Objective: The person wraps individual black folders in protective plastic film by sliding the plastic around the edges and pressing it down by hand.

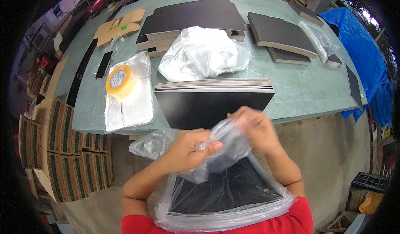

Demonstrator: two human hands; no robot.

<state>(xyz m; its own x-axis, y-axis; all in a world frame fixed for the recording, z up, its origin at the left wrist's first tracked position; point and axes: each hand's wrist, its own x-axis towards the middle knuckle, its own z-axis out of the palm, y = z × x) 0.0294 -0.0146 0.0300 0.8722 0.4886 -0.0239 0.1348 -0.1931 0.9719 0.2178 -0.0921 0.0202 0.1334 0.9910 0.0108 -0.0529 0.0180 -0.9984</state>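
A clear plastic bag (228,146) is around a stack of flat black panels (227,188), held against my red-shirted front. My left hand (192,149) is closed on the bag's gathered mouth, thumb on top. Pinching the same loose plastic is my right hand (255,127), slightly blurred by motion. Just beyond my hands, at the table's near edge, another stack of black panels (200,104) leans with pale edges showing. A loose piece of clear plastic (154,144) hangs beside my left wrist.
On the green table (291,96) lie a crumpled white plastic heap (204,52), black panel stacks (191,15), and yellow tape (121,81) on a plastic-wrapped pack (129,113). Black panels (281,31) lie right. Cardboard boxes (75,167) stand left; a blue tarp (354,50) hangs right.
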